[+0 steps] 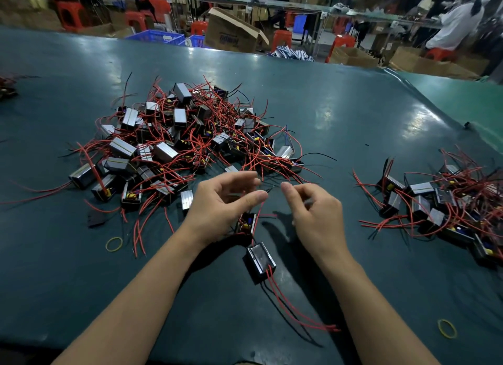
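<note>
Hovering above the dark green desk point(340, 114), the left hand point(226, 201) and right hand point(313, 215) face each other, with a thin black wire end point(270, 189) showing between their tips. The left fingers point(255, 197) are curved, with thumb and forefinger apart. The right fingers point(287, 187) are curled, with the forefinger pointing forward. Whether either hand pinches the wire I cannot tell.

A small black open module with a yellow part point(246, 224) sits just beneath the left hand, and a red lead rises from it toward the thumb. Nearer the person, a black box-shaped module with a shiny grey top point(261, 258) lies on the desk, its long red leads point(294, 307) trailing to the right.

A large heap of similar red-wired modules point(185, 141) lies beyond the hands, and a smaller heap point(441, 201) lies to the right. One yellow rubber band point(114, 244) lies on the left, and another yellow band point(447, 328) on the right.
</note>
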A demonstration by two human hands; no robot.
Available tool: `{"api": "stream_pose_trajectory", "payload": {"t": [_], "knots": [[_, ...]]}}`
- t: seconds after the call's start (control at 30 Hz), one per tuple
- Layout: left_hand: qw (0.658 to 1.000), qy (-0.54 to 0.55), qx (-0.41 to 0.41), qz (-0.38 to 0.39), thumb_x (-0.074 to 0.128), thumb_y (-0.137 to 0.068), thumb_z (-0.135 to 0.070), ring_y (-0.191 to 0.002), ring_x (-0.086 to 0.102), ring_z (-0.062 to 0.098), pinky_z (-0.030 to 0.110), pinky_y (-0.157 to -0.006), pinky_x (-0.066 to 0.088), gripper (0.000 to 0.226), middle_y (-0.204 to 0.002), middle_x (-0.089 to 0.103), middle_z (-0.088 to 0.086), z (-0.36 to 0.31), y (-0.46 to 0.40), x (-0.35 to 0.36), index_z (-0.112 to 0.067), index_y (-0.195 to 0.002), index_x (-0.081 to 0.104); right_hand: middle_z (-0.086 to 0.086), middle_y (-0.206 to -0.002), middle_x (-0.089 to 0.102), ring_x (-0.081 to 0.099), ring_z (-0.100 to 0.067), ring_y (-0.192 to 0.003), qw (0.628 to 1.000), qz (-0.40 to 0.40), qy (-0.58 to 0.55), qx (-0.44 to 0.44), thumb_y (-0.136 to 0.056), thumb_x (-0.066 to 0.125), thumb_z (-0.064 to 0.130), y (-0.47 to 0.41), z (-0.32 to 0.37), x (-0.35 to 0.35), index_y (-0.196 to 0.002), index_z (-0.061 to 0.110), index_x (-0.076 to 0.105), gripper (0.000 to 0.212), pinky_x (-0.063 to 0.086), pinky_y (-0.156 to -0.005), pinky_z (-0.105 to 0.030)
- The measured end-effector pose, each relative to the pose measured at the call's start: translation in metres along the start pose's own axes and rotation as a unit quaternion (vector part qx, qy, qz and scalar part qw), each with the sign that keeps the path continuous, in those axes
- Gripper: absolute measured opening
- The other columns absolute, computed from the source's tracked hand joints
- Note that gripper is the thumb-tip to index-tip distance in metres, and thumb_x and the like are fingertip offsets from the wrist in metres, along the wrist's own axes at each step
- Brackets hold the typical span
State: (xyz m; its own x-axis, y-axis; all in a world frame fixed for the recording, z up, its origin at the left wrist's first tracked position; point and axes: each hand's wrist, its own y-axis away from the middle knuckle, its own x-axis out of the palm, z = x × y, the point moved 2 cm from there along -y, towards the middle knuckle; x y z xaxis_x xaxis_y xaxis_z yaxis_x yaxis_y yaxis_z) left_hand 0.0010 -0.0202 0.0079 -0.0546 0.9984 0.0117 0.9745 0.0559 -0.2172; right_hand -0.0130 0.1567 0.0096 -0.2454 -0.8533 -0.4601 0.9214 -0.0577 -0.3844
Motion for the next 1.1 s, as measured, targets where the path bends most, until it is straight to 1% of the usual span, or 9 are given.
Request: {"api": "stream_pose_trajectory", "payload": {"t": [0.07, 0.13, 0.23, 0.33, 0.5, 0.63, 0.73, 0.9, 1.1], "knots": [[1.0, -0.011, 0.016, -0.022, 0.081, -0.066, -0.03, -0.084, 0.071, 0.019, 0.023, -0.074, 0.057, 0.03, -0.09, 0.076, 0.005, -0.005, -0.001, -0.009, -0.017, -0.092, 0.075, 0.007, -0.055, 0.057, 0.052, -0.014, -0.049, 0.995, 0.058, -0.068, 0.04, -0.087, 0.068, 0.044, -0.002, -0.003, -0.008, -0.069, 0.015, 0.063, 0.035, 0.043, -0.054, -0.031], [0.997, -0.044, 0.041, -0.05, 0.081, -0.065, -0.031, -0.076, 0.07, 0.017, 0.022, -0.071, 0.056, 0.023, -0.081, 0.075, 0.003, -0.007, -0.001, -0.013, -0.016, -0.082, 0.075, 0.007, -0.052, 0.056, 0.051, -0.01, -0.045, 0.975, 0.183, -0.113, 0.061, -0.081, 0.07, 0.048, 0.002, -0.001, -0.007, -0.069, 0.012, 0.064, 0.038, 0.042, -0.05, -0.027], [0.993, -0.081, 0.047, -0.072, 0.082, -0.063, -0.034, -0.062, 0.064, 0.009, 0.02, -0.062, 0.053, 0.021, -0.07, 0.073, 0.001, -0.006, -0.002, -0.013, -0.016, -0.073, 0.074, 0.009, -0.058, 0.064, 0.056, -0.002, -0.05, 0.958, 0.281, -0.056, 0.021, -0.071, 0.073, 0.061, 0.013, 0.009, 0.006, -0.07, 0.019, 0.065, 0.043, 0.044, -0.051, -0.022], [0.994, -0.07, 0.038, -0.075, 0.082, -0.061, -0.033, -0.055, 0.063, 0.008, 0.017, -0.058, 0.051, 0.022, -0.064, 0.072, 0.0, -0.005, -0.002, -0.015, -0.014, -0.07, 0.074, 0.017, -0.059, 0.061, 0.054, 0.0, -0.054, 0.958, 0.279, 0.065, -0.032, -0.068, 0.074, 0.062, 0.016, 0.011, 0.012, -0.064, 0.029, 0.059, 0.036, 0.043, -0.056, -0.024], [0.994, -0.082, 0.046, -0.055, 0.079, -0.07, -0.03, -0.056, 0.064, 0.007, 0.015, -0.058, 0.049, 0.02, -0.067, 0.073, 0.0, -0.003, -0.002, -0.017, -0.011, -0.075, 0.074, 0.012, -0.059, 0.063, 0.052, 0.0, -0.052, 0.95, 0.312, 0.0, 0.001, -0.083, 0.074, 0.025, 0.013, 0.005, 0.005, -0.07, 0.023, 0.063, 0.017, 0.042, -0.054, -0.018], [0.994, -0.089, 0.043, -0.038, 0.074, -0.082, -0.022, -0.059, 0.066, 0.01, 0.016, -0.06, 0.051, 0.012, -0.072, 0.074, 0.002, -0.002, -0.002, -0.019, -0.01, -0.079, 0.074, 0.0, -0.067, 0.068, 0.056, -0.006, -0.054, 0.959, 0.28, 0.008, 0.039, -0.089, 0.067, 0.029, 0.01, 0.002, 0.007, -0.076, 0.018, 0.067, 0.017, 0.049, -0.059, -0.03], [0.995, -0.082, 0.049, -0.024, 0.07, -0.086, -0.018, -0.062, 0.068, 0.014, 0.02, -0.064, 0.054, 0.011, -0.074, 0.074, 0.003, -0.002, -0.002, -0.017, -0.008, -0.082, 0.073, 0.003, -0.062, 0.067, 0.055, -0.008, -0.047, 0.96, 0.267, 0.0, 0.087, -0.091, 0.064, 0.037, 0.005, 0.003, 0.012, -0.079, 0.018, 0.07, 0.023, 0.046, -0.053, -0.028], [0.996, -0.071, 0.051, 0.017, 0.068, -0.088, -0.007, -0.078, 0.072, 0.017, 0.021, -0.073, 0.055, 0.007, -0.08, 0.076, 0.003, 0.0, 0.0, -0.015, -0.01, -0.091, 0.073, -0.009, -0.071, 0.068, 0.054, -0.009, -0.038, 0.929, 0.273, -0.151, 0.201, -0.088, 0.072, 0.017, -0.005, 0.008, 0.014, -0.079, 0.01, 0.062, 0.015, 0.029, -0.031, -0.014], [0.994, -0.077, 0.07, 0.025, 0.072, -0.084, -0.008, -0.07, 0.072, 0.021, 0.029, -0.069, 0.058, 0.008, -0.08, 0.075, 0.004, 0.0, 0.002, -0.009, -0.011, -0.092, 0.074, -0.009, -0.067, 0.07, 0.062, -0.015, -0.045, 0.931, 0.213, -0.196, 0.224, -0.089, 0.069, 0.01, 0.004, 0.006, 0.009, -0.084, 0.009, 0.057, 0.013, 0.038, -0.035, -0.019]]}}
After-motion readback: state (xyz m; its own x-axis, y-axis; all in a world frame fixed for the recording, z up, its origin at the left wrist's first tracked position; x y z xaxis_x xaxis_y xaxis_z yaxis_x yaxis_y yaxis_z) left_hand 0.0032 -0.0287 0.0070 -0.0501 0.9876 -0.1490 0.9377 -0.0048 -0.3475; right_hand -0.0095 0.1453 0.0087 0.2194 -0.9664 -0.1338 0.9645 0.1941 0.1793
